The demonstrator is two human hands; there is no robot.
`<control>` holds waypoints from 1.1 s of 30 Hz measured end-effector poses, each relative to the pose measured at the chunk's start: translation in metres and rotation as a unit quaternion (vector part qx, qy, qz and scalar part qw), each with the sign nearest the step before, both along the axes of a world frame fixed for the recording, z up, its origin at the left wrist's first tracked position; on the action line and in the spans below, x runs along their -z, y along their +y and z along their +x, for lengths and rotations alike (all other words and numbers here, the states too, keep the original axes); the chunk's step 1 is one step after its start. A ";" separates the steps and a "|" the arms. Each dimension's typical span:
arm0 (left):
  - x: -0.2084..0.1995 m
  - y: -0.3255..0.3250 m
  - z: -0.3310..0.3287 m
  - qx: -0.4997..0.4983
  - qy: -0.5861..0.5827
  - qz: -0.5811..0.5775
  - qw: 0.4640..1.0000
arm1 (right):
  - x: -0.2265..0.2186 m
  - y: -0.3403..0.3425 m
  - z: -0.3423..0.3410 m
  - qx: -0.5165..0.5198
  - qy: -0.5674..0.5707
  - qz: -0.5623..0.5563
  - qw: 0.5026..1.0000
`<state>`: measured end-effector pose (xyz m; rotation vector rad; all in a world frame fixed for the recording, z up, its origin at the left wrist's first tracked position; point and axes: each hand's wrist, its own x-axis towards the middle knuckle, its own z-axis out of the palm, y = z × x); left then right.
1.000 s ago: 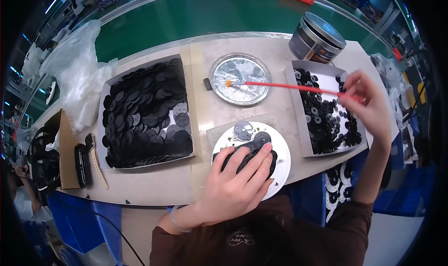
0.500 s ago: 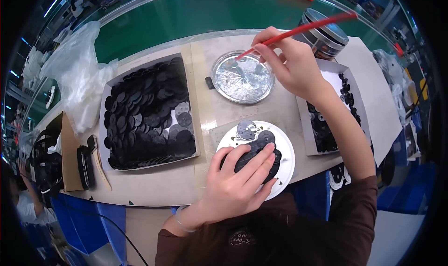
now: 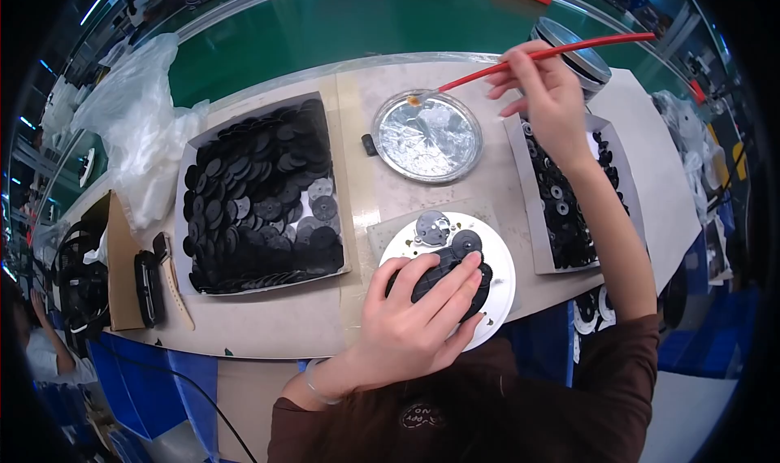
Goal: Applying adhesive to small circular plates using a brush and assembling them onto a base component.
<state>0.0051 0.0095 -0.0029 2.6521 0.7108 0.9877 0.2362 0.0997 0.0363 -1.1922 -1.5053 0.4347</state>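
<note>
A red brush [image 3: 544, 55] is pinched in the fingers of the right hand [image 3: 546, 97], and its tip is held at the far rim of a shiny round dish [image 3: 427, 136]. A black gear [image 3: 443, 279] is pressed down on a white disc [image 3: 500, 296] by the spread fingers of the left hand [image 3: 414, 325]. Trays of black parts [image 3: 252, 195] are set on both sides.
</note>
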 end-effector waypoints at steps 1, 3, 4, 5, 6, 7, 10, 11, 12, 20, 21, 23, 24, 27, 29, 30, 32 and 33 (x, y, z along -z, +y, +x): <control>0.000 0.000 0.000 -0.001 0.000 0.001 1.000 | -0.004 -0.004 0.004 0.024 0.061 -0.029 0.997; 0.000 0.000 0.000 0.000 0.000 0.003 1.000 | -0.007 -0.010 0.016 0.067 0.158 -0.084 0.982; 0.000 0.000 0.000 0.001 -0.001 0.002 1.000 | -0.008 -0.015 0.019 0.067 0.158 -0.084 0.982; 0.001 0.001 0.000 -0.001 0.001 0.002 1.000 | -0.010 -0.022 0.021 0.101 0.204 -0.123 0.966; 0.001 0.001 -0.001 -0.003 0.002 0.002 1.000 | -0.013 -0.030 0.023 0.134 0.249 -0.161 0.946; 0.001 0.002 -0.001 -0.004 0.001 0.000 1.000 | -0.014 -0.041 0.024 0.140 0.262 -0.155 0.942; 0.001 -0.002 0.000 -0.011 0.008 0.003 1.000 | -0.014 -0.095 0.036 0.056 0.275 -0.111 0.953; 0.001 -0.002 0.000 -0.012 0.007 0.007 1.000 | -0.015 -0.112 0.033 0.048 0.254 -0.088 0.962; 0.001 -0.002 0.000 -0.008 0.006 0.011 1.000 | -0.014 -0.128 0.029 0.044 0.232 -0.062 0.970; 0.002 -0.003 0.002 -0.014 -0.005 0.024 1.000 | 0.012 -0.156 0.001 0.104 0.241 -0.109 0.959; 0.003 -0.004 0.001 -0.020 -0.007 0.027 0.999 | 0.015 -0.153 -0.003 0.099 0.245 -0.107 0.958; 0.003 -0.003 0.002 -0.025 -0.006 0.030 0.999 | 0.018 -0.151 -0.002 0.081 0.234 -0.103 0.963; 0.003 -0.003 0.003 -0.024 -0.006 0.030 0.999 | 0.020 -0.153 -0.001 0.082 0.235 -0.102 0.963; 0.001 -0.002 0.003 -0.026 -0.010 0.030 0.999 | 0.022 -0.159 0.000 0.001 0.083 0.011 0.997; 0.001 -0.003 0.002 -0.028 -0.008 0.030 0.999 | 0.019 -0.159 0.002 -0.064 -0.047 0.073 0.994; 0.001 -0.003 0.002 -0.029 -0.007 0.030 0.999 | 0.015 -0.160 0.005 -0.102 -0.120 0.098 0.983; 0.000 -0.003 0.002 -0.027 -0.006 0.030 0.999 | 0.005 -0.170 0.004 -0.100 -0.153 0.070 0.981; 0.000 -0.003 0.001 -0.027 -0.006 0.030 0.999 | 0.000 -0.173 0.004 -0.091 -0.133 0.067 0.985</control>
